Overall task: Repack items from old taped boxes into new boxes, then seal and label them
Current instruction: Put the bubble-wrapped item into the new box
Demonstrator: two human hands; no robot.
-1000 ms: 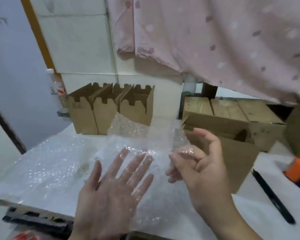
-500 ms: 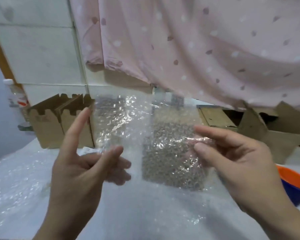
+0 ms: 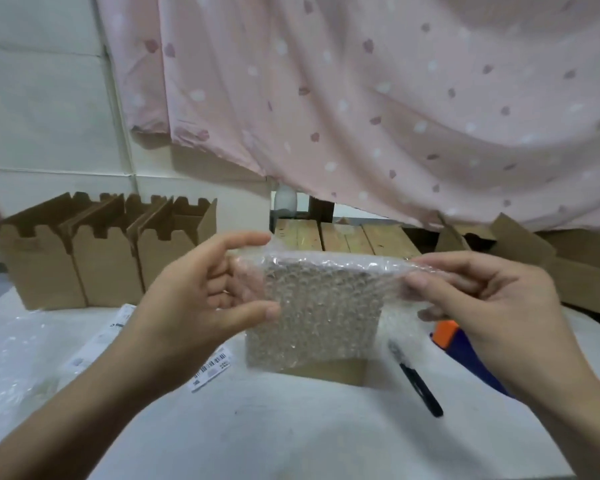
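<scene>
A sheet of bubble wrap (image 3: 323, 299) is held up in the middle of the scene, above the white surface (image 3: 291, 427) and between the two hands. It is clear and glossy, covered in small bubbles, with bright glints along its top edge, where it looks folded or doubled over. Its flat face is turned toward the near side. The top edge runs level from left to right, and this stretched width is the longer line. The rest hangs down toward the surface.

The left edge is gripped by the left hand (image 3: 208, 292), index finger laid along the top and thumb pressed in from below, the other fingers curled behind the film. The top right corner is pinched by the right hand (image 3: 482, 299) between thumb and index finger.

A brown box (image 3: 326, 370) is seen through the wrap, standing on the surface just behind it. Only its lower strip shows bare below the wrap. Whether the two touch cannot be told.

A black pen (image 3: 416, 379) lies to the right of the box, and barcode labels (image 3: 212, 370) lie to its left. A row of open cartons (image 3: 101, 258) stands at the far left. A pink curtain (image 3: 361, 98) hangs across the back.
</scene>
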